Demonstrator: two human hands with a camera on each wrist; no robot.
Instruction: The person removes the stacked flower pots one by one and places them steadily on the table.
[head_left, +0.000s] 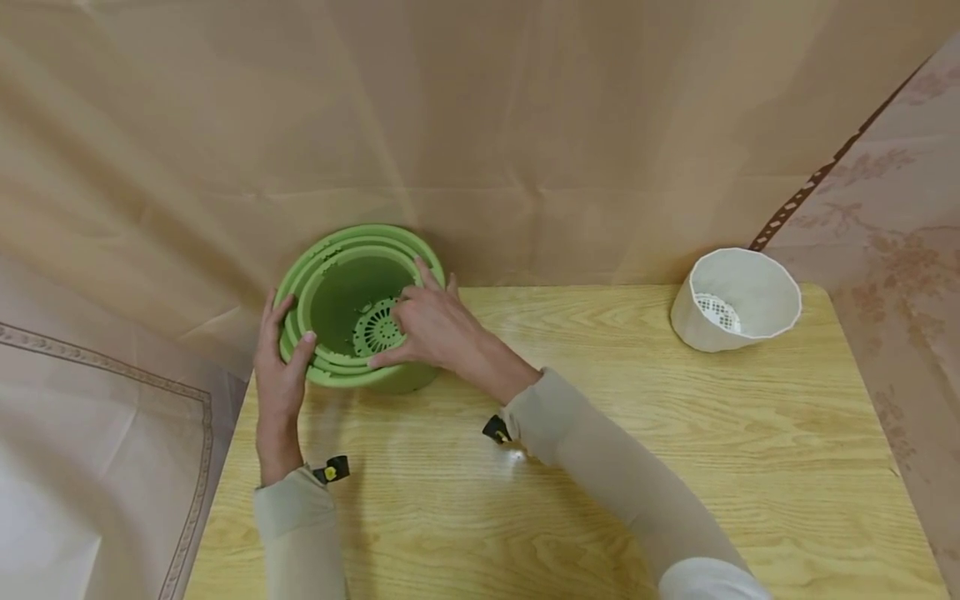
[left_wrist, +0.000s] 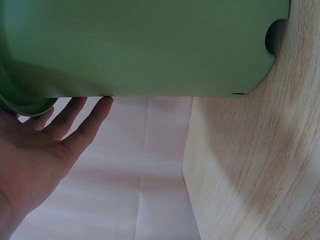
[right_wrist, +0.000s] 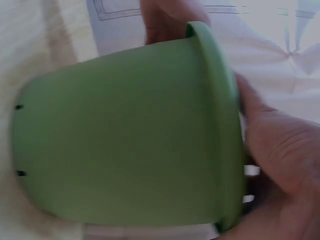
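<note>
Green nested pots (head_left: pixel 337 296) are standing between the hands: left hand (head_left: pixel 282 375) gripping the stacked rims, right hand (head_left: pixel 442 327) gripping the innermost. Nesting appears done; white pot (head_left: pixel 697 321) is sitting apart, rightward, untouched.

I count one white pot (head_left: pixel 686 323) at the far right, one green pot stack (head_left: pixel 333 292) at the far left, its nested number uncertain, one left hand (head_left: pixel 280 383), one right hand (head_left: pixel 442 329), two sleeves (head_left: pixel 630 467), two black gadgets (head_left: pixel 332 469) and one table (head_left: pixel 600 517).
</note>
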